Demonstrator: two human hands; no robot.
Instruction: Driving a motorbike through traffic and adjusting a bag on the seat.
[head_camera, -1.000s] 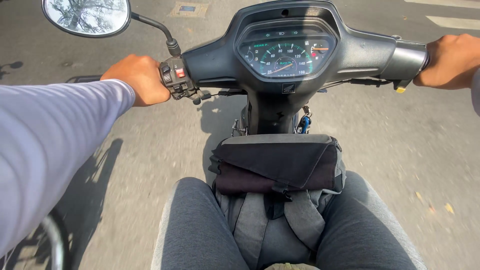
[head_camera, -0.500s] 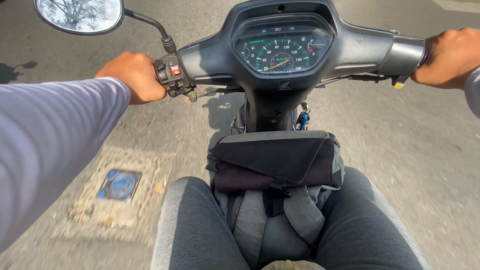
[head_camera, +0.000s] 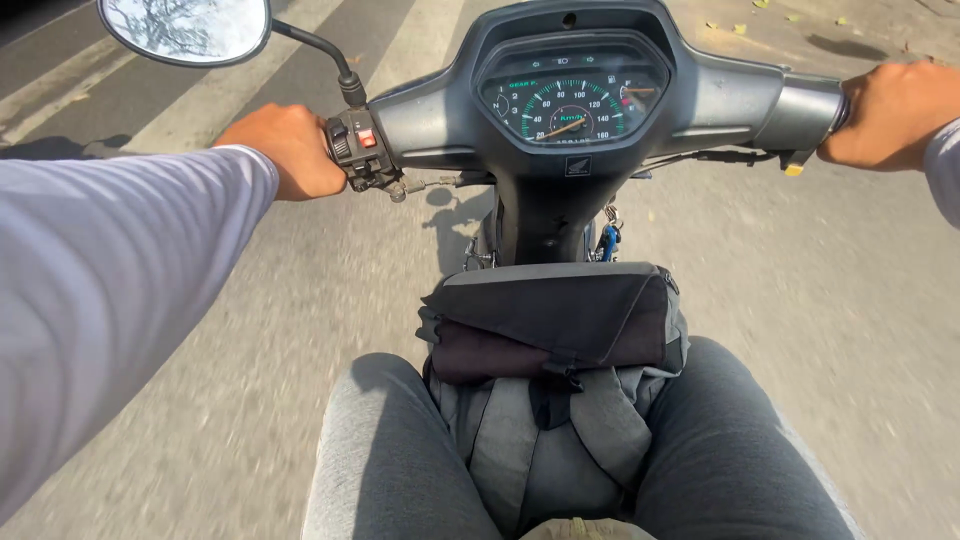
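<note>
Right now both hands are on the handlebar of a scooter — one at each end, so the bar's long axis runs left–right across the view, w/ the dial cluster (head_camera: 572, 98) in the middle. Left hand (head_camera: 285, 148) is wrapped shut round the left grip; the grip itself is hidden under the fingers (head_camera: 318, 172), which lie just beside the switch block (head_camera: 358, 150) w/ its red button. Right hand (head_camera: 890, 112) is closed the same way on the right grip, touching the grey bar end cover (head_camera: 800, 108); a lever tip (head_camera: 792, 168) w/ a yellow end sticks out just below it, apart from the fingers. Neither hand is nearer the centre than the other, approx symmetric.

A round mirror (head_camera: 185, 28) stands on a stalk above the left hand. Keys (head_camera: 608, 238) hang below the steering column. Between the knees — grey trousers — sits a dark bag (head_camera: 555, 318) on top of a grey backpack (head_camera: 545, 450). Road (head_camera: 850, 300) beneath is blurred; pale painted stripes show top left.
</note>
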